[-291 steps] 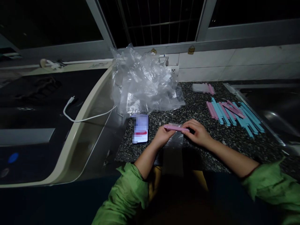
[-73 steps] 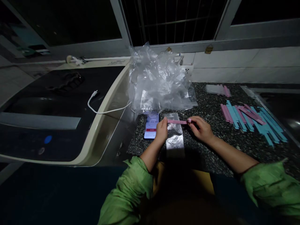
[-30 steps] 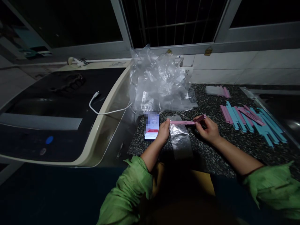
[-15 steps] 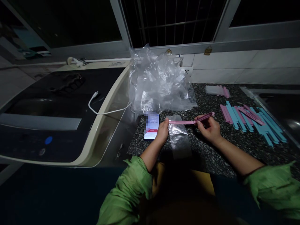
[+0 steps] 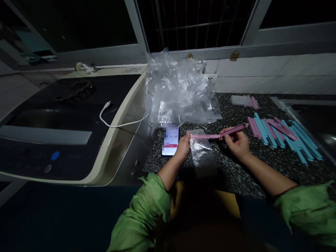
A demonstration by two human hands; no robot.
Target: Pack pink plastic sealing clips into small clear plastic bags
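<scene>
A pink bag sealing clip [image 5: 206,137] is spread open between my hands, hinged near its middle. My left hand [image 5: 183,146] grips the clip's left end, thumb on top. My right hand [image 5: 237,142] holds the other arm, which slants up to the right. Under the clip, a flat clear plastic bag [image 5: 203,155] lies on the speckled counter; whether the clip touches it I cannot tell. Just left of my left hand is a lit phone [image 5: 170,140].
Crumpled clear plastic bags [image 5: 181,91] are heaped at the back. Pink and blue clips [image 5: 283,134] lie in a pile on the right, with a small clear packet [image 5: 241,101] behind. A washing machine [image 5: 65,129] with a white cable [image 5: 123,124] stands left, a sink [image 5: 320,122] right.
The pink clip was closed in the oldest frame. Its right arm has since swung out to the right, and my right hand has moved right along with it. My left hand stays nearly still.
</scene>
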